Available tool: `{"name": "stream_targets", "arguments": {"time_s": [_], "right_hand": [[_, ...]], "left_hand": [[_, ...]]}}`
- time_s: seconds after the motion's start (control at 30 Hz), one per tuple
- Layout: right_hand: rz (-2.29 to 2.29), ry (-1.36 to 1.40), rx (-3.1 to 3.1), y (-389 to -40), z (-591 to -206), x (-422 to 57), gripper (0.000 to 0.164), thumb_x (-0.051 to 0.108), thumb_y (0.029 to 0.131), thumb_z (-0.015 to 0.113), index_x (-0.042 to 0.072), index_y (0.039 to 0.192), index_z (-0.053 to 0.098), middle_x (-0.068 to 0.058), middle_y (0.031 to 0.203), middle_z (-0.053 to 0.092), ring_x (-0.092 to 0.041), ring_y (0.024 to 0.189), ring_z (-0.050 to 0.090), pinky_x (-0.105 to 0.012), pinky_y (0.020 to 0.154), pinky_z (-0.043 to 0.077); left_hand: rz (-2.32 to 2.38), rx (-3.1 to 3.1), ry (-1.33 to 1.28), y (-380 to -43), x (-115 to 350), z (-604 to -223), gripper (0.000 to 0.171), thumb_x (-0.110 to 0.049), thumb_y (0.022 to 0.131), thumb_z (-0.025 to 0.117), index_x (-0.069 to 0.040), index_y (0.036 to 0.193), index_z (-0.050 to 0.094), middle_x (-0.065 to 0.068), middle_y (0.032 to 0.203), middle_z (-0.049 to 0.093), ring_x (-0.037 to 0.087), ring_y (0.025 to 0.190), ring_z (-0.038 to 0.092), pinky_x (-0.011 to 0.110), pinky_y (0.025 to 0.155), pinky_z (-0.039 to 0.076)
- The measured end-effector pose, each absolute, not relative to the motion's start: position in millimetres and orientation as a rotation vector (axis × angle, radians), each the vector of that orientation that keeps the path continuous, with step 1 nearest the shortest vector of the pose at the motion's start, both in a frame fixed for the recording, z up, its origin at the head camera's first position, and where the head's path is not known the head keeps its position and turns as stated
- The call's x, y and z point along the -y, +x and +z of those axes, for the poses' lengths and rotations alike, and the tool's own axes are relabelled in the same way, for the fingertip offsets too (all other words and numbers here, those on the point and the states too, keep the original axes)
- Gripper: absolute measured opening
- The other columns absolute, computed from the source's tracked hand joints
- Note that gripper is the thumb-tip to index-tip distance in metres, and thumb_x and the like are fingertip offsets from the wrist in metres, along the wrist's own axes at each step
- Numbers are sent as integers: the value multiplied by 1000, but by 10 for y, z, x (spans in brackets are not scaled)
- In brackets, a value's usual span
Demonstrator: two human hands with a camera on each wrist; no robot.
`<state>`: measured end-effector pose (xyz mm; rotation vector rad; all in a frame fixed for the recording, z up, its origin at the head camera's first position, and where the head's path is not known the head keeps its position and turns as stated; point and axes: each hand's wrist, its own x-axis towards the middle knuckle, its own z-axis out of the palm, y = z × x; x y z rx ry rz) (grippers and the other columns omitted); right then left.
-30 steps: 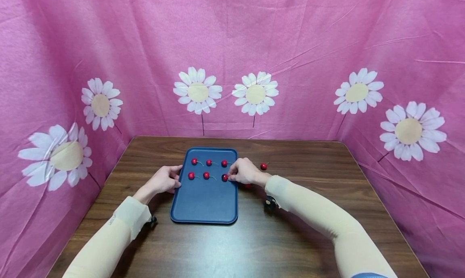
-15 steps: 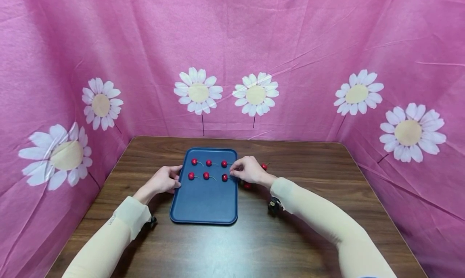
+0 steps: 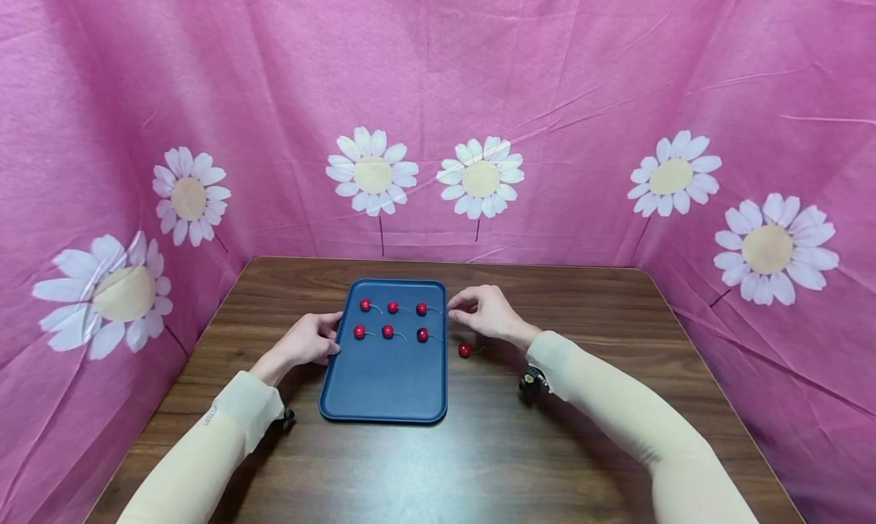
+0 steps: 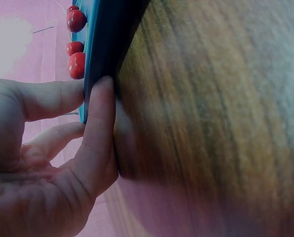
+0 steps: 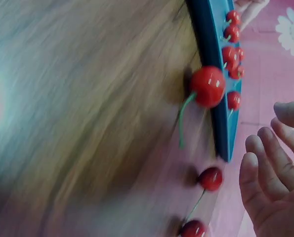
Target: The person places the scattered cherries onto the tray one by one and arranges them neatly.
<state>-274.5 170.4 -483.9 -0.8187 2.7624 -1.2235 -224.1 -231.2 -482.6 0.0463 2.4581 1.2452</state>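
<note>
In the head view, a dark blue tray [image 3: 383,379] lies on the wooden table, bearing two rows of red cherries with green stems. My left hand [image 3: 308,339] grips the tray's left edge; the left wrist view shows its fingers [image 4: 101,113] pinching the rim. Just off the tray's right edge hovers my right hand [image 3: 484,311], holding nothing, fingers loosely bent. The front-row right cherry [image 3: 423,334] is the nearest one on the tray to it. A loose cherry [image 3: 464,350] lies on the table below this hand.
In the right wrist view, a second loose cherry [image 5: 210,178] and a third cherry [image 5: 193,228] lie on the table beyond the tray's far corner; the right hand hides them in the head view. A pink curtain [image 3: 561,204] with daisies surrounds the table [image 3: 547,448].
My right hand has let go of the front-row right cherry on the tray and moved right, past the edge, now covering the loose cherry farther back. The left hand stays put.
</note>
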Motion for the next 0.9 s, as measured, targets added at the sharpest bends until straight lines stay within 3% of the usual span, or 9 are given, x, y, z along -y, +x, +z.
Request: {"name": "stream_targets", "arguments": {"time_s": [0.3,0.53,0.73,0.9], "right_hand": [[-1255,-811,-2704,-2809,-4934,-2050,27,15,94,88,4,120,85,-10,110,87,-19,96,81,-37,89,69],[-1244,-812,-2677,-2893,-4938,-2321,34,11,90,91,9,123,85,-9,120,86,-25,112,79,-40,97,67],[-1257,-753,-2644,-2988,-4928,-2526,40,9,90,91,5,129,83,-11,125,86,-31,125,76,-35,106,61],[-1219,-750,-2631,-3055,-4991,-2682,42,1,88,85,1,129,82,-16,125,85,-35,126,77,-27,107,59]], "left_hand": [[1237,-2460,47,-2245,2320,-4824,80,6,100,73,-3,172,41,19,110,64,21,91,70,43,82,73],[1232,-2457,38,-2243,2321,-4824,80,5,100,73,-3,172,41,19,111,64,21,92,70,42,81,73],[1237,-2458,40,-2243,2311,-4827,80,5,100,73,-3,172,41,18,111,65,21,91,70,41,80,73],[1249,-2459,41,-2230,2314,-4833,79,5,99,73,-2,172,42,18,110,65,21,91,70,41,79,73]]}}
